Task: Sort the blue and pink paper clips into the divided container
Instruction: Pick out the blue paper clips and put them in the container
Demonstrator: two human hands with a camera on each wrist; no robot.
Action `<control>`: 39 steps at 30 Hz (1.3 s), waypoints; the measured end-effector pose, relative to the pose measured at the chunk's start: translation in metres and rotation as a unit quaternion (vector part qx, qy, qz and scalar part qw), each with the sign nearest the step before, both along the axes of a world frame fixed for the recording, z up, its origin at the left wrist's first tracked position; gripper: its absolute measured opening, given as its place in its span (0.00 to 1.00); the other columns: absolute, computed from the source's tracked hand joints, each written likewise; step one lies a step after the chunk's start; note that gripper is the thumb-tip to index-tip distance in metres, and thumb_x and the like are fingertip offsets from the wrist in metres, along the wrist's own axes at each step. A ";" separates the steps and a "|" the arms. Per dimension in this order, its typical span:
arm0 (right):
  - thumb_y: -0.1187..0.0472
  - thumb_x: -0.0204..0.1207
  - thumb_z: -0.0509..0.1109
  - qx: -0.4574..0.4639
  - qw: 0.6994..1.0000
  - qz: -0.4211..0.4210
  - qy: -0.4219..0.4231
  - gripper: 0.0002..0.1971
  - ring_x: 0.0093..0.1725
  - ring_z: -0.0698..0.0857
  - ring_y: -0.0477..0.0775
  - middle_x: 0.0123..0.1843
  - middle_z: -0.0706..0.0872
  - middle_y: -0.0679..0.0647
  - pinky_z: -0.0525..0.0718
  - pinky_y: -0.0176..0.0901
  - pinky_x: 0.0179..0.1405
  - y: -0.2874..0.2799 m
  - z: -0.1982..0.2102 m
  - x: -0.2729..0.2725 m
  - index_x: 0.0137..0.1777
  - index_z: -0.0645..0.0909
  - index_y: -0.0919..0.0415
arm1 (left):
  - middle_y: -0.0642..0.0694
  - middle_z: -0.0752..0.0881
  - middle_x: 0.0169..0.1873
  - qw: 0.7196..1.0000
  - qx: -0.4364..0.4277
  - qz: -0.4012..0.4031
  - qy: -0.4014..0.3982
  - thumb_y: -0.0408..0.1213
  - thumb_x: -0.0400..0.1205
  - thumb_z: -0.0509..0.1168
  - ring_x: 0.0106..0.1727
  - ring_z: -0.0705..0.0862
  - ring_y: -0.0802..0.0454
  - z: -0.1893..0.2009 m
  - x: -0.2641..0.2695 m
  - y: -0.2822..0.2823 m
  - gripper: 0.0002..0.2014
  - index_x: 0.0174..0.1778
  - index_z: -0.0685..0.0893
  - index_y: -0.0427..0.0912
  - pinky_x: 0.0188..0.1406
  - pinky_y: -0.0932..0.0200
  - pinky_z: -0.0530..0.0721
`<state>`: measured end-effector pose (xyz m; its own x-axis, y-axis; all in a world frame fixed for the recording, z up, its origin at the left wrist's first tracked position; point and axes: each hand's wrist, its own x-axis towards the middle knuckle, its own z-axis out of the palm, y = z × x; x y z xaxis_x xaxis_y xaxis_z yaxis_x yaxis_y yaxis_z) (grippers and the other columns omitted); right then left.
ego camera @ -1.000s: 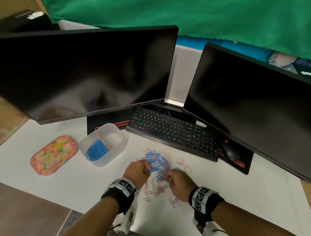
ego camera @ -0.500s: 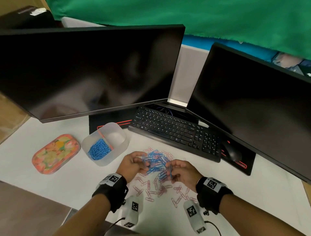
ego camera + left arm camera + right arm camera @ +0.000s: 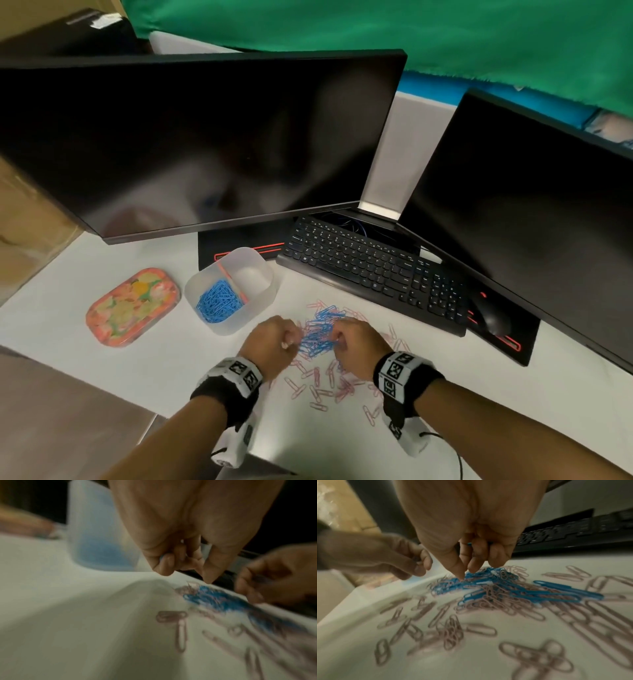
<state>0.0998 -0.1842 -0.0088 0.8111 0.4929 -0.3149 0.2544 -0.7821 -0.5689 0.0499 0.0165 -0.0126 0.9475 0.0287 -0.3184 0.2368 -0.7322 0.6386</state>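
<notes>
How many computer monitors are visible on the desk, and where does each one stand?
2. The left monitor stands behind the divided container and the floral tin. The right monitor stands behind the mouse, its right side cut off by the frame.

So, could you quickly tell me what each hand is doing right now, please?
Left hand: fingers curled; whether it holds a clip cannot be told.
Right hand: fingers curled, pinching blue paper clips.

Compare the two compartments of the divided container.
The left compartment holds a heap of blue paper clips; the right compartment looks empty, no pink ones in it yet. The left one shows blue through its wall; the right one looks plain white. Both belong to one translucent divided container, split by a pink divider.
</notes>
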 end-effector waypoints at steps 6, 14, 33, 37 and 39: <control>0.72 0.76 0.63 -0.030 0.995 0.074 -0.055 0.12 0.54 0.83 0.55 0.56 0.84 0.54 0.77 0.36 0.51 0.004 -0.013 -0.003 0.55 0.82 0.61 | 0.48 0.79 0.51 0.987 0.121 -0.101 0.009 0.39 0.80 0.61 0.47 0.85 0.44 -0.014 -0.002 -0.010 0.09 0.54 0.83 0.48 0.49 0.52 0.85; 0.70 0.74 0.62 -0.016 0.998 0.057 -0.022 0.08 0.46 0.81 0.54 0.47 0.85 0.56 0.82 0.45 0.47 -0.003 -0.009 0.000 0.45 0.83 0.64 | 0.48 0.83 0.46 0.994 0.085 -0.075 0.006 0.37 0.78 0.64 0.45 0.84 0.48 -0.014 0.000 -0.006 0.01 0.44 0.80 0.48 0.47 0.57 0.84; 0.59 0.73 0.74 0.112 0.974 -0.152 0.124 0.03 0.43 0.86 0.42 0.41 0.91 0.47 0.80 0.32 0.45 -0.025 0.002 0.014 0.40 0.89 0.56 | 0.43 0.81 0.28 0.917 -0.325 0.197 0.120 0.25 0.78 0.54 0.21 0.70 0.56 0.001 0.018 -0.008 0.10 0.33 0.77 0.38 0.19 0.65 0.64; 0.64 0.74 0.71 0.156 0.945 -0.201 0.204 0.08 0.38 0.87 0.56 0.39 0.89 0.53 0.79 0.39 0.37 -0.025 0.006 0.018 0.34 0.85 0.56 | 0.43 0.76 0.24 0.868 -0.398 0.252 0.158 0.27 0.77 0.54 0.18 0.59 0.55 0.004 0.022 -0.008 0.09 0.32 0.75 0.38 0.21 0.68 0.56; 0.65 0.76 0.65 0.195 0.918 -0.234 0.255 0.11 0.24 0.76 0.58 0.38 0.86 0.62 0.68 0.39 0.25 -0.025 0.005 0.019 0.31 0.81 0.59 | 0.44 0.74 0.23 0.854 -0.413 0.265 0.172 0.31 0.77 0.55 0.20 0.59 0.54 0.003 0.022 -0.010 0.09 0.31 0.75 0.40 0.22 0.65 0.55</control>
